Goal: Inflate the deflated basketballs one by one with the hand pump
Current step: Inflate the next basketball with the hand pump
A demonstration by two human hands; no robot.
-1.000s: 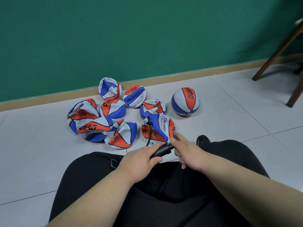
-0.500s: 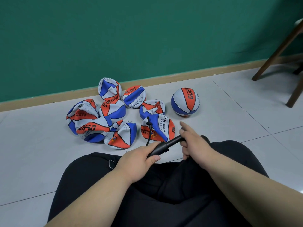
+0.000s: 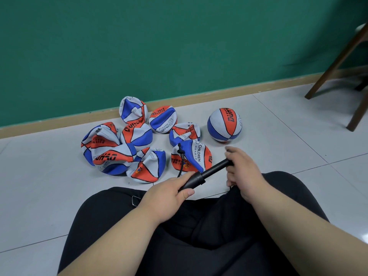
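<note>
Wall (image 3: pixel 159 46): plain dark green, matte. Skirting board (image 3: pixel 219 95): tan strip along the wall's foot. Floor (image 3: pixel 39 186): pale grey tiles, thin dark joints, soft even sheen. Furniture: slanted dark brown wooden legs (image 3: pixel 334 64) at right edge, standing on the tiles.

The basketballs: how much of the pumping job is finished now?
Done: one round ball. In hand: the left hand grips the pump, the right hand holds its drawn-out plunger, hose running to the CHILDREN ball. Left: that ball and the flat pile.
</note>
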